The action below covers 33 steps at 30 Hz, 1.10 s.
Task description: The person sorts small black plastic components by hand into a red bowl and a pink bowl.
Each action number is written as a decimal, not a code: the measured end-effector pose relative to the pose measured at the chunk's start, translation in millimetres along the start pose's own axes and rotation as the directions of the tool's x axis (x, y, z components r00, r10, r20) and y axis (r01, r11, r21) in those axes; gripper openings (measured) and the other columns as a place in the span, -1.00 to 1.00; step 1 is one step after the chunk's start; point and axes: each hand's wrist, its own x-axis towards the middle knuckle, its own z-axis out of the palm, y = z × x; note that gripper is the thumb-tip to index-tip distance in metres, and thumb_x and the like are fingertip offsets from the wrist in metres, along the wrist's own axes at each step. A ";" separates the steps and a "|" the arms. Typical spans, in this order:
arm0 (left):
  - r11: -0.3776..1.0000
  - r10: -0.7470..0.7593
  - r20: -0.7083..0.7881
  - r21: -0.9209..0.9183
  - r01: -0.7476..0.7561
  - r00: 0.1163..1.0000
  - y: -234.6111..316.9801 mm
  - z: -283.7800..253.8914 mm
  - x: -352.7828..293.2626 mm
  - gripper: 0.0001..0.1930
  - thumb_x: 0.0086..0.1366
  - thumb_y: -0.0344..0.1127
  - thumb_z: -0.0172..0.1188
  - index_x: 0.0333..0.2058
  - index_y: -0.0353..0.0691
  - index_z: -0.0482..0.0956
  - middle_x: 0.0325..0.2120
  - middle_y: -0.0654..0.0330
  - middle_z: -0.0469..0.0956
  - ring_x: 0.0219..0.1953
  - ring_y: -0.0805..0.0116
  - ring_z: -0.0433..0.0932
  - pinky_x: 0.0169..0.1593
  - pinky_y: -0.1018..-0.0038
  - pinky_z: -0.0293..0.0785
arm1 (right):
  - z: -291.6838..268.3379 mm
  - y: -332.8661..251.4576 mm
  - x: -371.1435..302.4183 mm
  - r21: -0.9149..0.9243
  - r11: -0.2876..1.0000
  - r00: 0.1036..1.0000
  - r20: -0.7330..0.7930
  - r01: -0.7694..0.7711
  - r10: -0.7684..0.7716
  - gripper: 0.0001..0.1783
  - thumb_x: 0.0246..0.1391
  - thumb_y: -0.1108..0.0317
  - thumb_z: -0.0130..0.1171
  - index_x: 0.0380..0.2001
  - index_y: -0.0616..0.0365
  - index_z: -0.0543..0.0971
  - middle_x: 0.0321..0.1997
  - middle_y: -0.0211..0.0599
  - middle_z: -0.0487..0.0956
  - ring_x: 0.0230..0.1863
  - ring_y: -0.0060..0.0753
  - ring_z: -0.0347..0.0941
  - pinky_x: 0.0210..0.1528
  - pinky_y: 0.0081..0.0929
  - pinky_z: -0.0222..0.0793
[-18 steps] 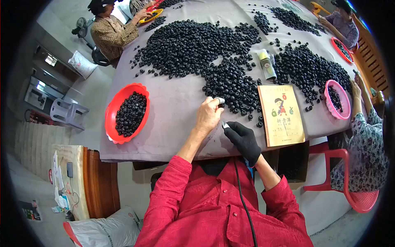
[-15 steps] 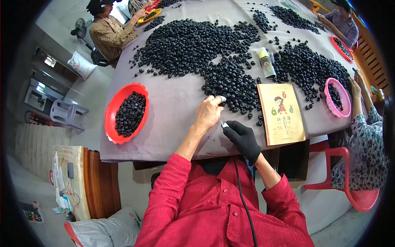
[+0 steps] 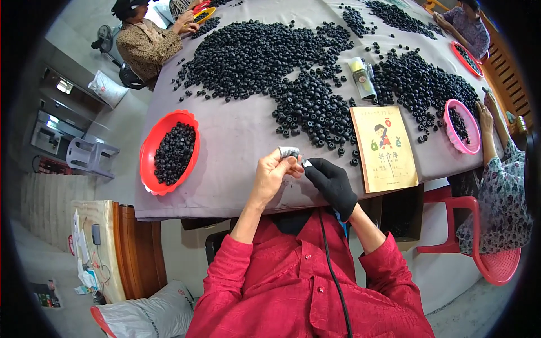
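Black-gloved right hand [image 3: 333, 181], head view: is pinching a small pale-tipped tool [image 3: 306, 163], its shape unclear. Bare left hand [image 3: 268, 176]: is apparently pinching one small dark piece [image 3: 297, 157] above the table [image 3: 225, 152], just beside the tool. Step: seemingly, that piece is being worked singly; next move is calling for a steady hold. Loose black pieces [image 3: 307, 110]: are lying beyond.

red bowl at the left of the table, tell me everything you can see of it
The red bowl looks oval in this view and apparently plastic, with a wavy rim. It stands open side up near the left edge of the greyish cloth, holding a heap of small black pieces. No hand touches it; its base is hidden.
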 end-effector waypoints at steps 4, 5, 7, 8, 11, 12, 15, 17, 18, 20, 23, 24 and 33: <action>0.986 -0.037 0.027 -0.163 0.041 0.999 -8.6 4.2 -20.5 -0.86 0.25 -0.49 -0.02 -0.24 -0.37 0.46 -0.54 0.15 0.51 -0.54 0.45 0.50 -0.50 0.59 0.46 | 4.3 -4.4 -2.9 -0.020 0.993 0.993 0.039 0.114 -0.113 -0.70 0.09 0.26 0.05 -0.21 0.27 0.49 -0.39 -0.33 0.55 -0.33 -0.65 0.40 -0.23 -0.60 0.33; 0.980 -0.016 -0.003 -0.196 0.016 1.000 -10.8 4.7 -23.0 -0.86 0.25 -0.50 -0.02 -0.24 -0.37 0.46 -0.55 0.15 0.51 -0.55 0.45 0.50 -0.51 0.58 0.45 | 5.7 -6.1 -3.9 -0.004 0.993 0.990 0.069 0.122 -0.121 -0.71 0.10 0.25 0.04 -0.23 0.27 0.49 -0.40 -0.34 0.55 -0.34 -0.64 0.41 -0.22 -0.59 0.33; 0.981 -0.020 -0.011 -0.194 0.018 1.000 -11.0 5.2 -23.4 -0.85 0.24 -0.51 -0.02 -0.23 -0.37 0.47 -0.55 0.16 0.52 -0.58 0.46 0.48 -0.52 0.58 0.44 | 4.9 -2.2 -2.6 -0.047 0.988 0.986 0.082 0.146 -0.142 -0.72 0.10 0.26 0.04 -0.24 0.26 0.49 -0.42 -0.34 0.55 -0.34 -0.63 0.42 -0.23 -0.59 0.34; 0.983 -0.013 -0.017 -0.186 0.010 1.000 -10.7 5.8 -22.9 -0.84 0.24 -0.51 -0.02 -0.22 -0.36 0.47 -0.54 0.16 0.51 -0.58 0.47 0.47 -0.52 0.58 0.44 | 4.4 -0.1 -1.8 -0.086 0.981 0.982 0.096 0.171 -0.163 -0.73 0.10 0.26 0.03 -0.25 0.25 0.49 -0.43 -0.34 0.55 -0.34 -0.62 0.43 -0.23 -0.59 0.34; 0.982 -0.001 -0.017 -0.187 -0.003 1.000 -11.4 5.2 -23.3 -0.83 0.23 -0.50 0.00 -0.21 -0.35 0.48 -0.53 0.16 0.52 -0.57 0.46 0.47 -0.52 0.57 0.45 | 4.0 3.5 -0.9 -0.076 0.979 0.976 0.122 0.189 -0.179 -0.73 0.08 0.27 0.04 -0.23 0.24 0.49 -0.44 -0.33 0.55 -0.36 -0.59 0.44 -0.25 -0.59 0.34; 0.981 0.006 -0.011 -0.196 -0.008 1.000 -12.1 5.0 -23.9 -0.83 0.23 -0.50 0.01 -0.20 -0.35 0.48 -0.52 0.17 0.52 -0.56 0.46 0.48 -0.51 0.57 0.45 | 4.3 3.3 -1.0 -0.076 0.979 0.976 0.123 0.187 -0.177 -0.73 0.08 0.27 0.04 -0.23 0.24 0.49 -0.44 -0.33 0.55 -0.36 -0.59 0.44 -0.25 -0.59 0.34; 0.943 -0.030 -0.047 -0.333 0.012 0.998 -18.4 2.3 -26.1 -0.82 0.22 -0.49 0.04 -0.20 -0.34 0.48 -0.52 0.17 0.53 -0.55 0.46 0.50 -0.49 0.57 0.46 | 5.7 3.3 -1.7 -0.092 0.987 0.984 0.131 0.130 -0.118 -0.70 0.07 0.27 0.06 -0.18 0.23 0.49 -0.39 -0.29 0.56 -0.33 -0.56 0.47 -0.23 -0.57 0.35; 0.941 -0.051 -0.083 -0.339 0.020 0.995 -17.2 2.2 -27.7 -0.82 0.21 -0.49 0.05 -0.20 -0.34 0.48 -0.52 0.17 0.53 -0.55 0.45 0.50 -0.49 0.57 0.46 | 6.5 5.4 -2.2 -0.164 0.962 0.974 0.110 0.216 -0.200 -0.65 0.05 0.25 0.09 -0.12 0.22 0.47 -0.33 -0.23 0.58 -0.29 -0.52 0.49 -0.20 -0.54 0.36; 0.938 -0.072 -0.118 -0.346 0.027 0.990 -16.9 2.2 -29.0 -0.82 0.21 -0.48 0.06 -0.20 -0.34 0.48 -0.52 0.16 0.53 -0.54 0.45 0.50 -0.48 0.57 0.46 | 6.6 6.1 -2.8 -0.162 0.963 0.974 0.109 0.213 -0.197 -0.65 0.05 0.25 0.09 -0.12 0.22 0.47 -0.33 -0.23 0.58 -0.29 -0.52 0.49 -0.20 -0.54 0.36; 0.942 -0.069 -0.112 -0.335 0.027 0.991 -18.8 0.0 -30.1 -0.82 0.21 -0.48 0.05 -0.20 -0.34 0.48 -0.52 0.16 0.53 -0.54 0.45 0.50 -0.48 0.57 0.47 | 6.4 6.8 -3.3 -0.181 0.963 0.974 0.141 0.199 -0.175 -0.62 0.05 0.24 0.10 -0.10 0.22 0.47 -0.29 -0.19 0.58 -0.26 -0.50 0.50 -0.18 -0.52 0.37; 0.949 -0.048 -0.079 -0.315 0.021 0.996 -21.6 -4.1 -30.5 -0.82 0.21 -0.49 0.05 -0.20 -0.34 0.48 -0.53 0.17 0.52 -0.55 0.45 0.50 -0.48 0.57 0.47 | 6.5 7.8 -3.4 -0.197 0.951 0.966 0.150 0.239 -0.212 -0.63 0.05 0.23 0.10 -0.10 0.19 0.47 -0.30 -0.18 0.58 -0.27 -0.49 0.50 -0.20 -0.51 0.37; 0.952 -0.032 -0.051 -0.307 0.015 0.998 -22.7 -4.9 -30.3 -0.82 0.21 -0.49 0.05 -0.20 -0.34 0.48 -0.54 0.17 0.52 -0.55 0.45 0.50 -0.49 0.57 0.46 | 6.5 6.4 -3.4 -0.195 0.952 0.966 0.150 0.237 -0.210 -0.63 0.05 0.23 0.10 -0.10 0.19 0.47 -0.30 -0.18 0.58 -0.27 -0.49 0.50 -0.20 -0.51 0.37; 0.922 -0.081 -0.020 -0.381 0.067 0.997 -22.9 -7.7 -31.6 -0.84 0.22 -0.44 0.07 -0.22 -0.29 0.50 -0.58 0.23 0.50 -0.58 0.52 0.45 -0.51 0.66 0.38 | 7.6 3.2 -3.8 -0.255 0.938 0.967 0.164 0.235 -0.197 -0.64 0.05 0.25 0.10 -0.07 0.14 0.47 -0.33 -0.20 0.58 -0.30 -0.48 0.50 -0.22 -0.51 0.37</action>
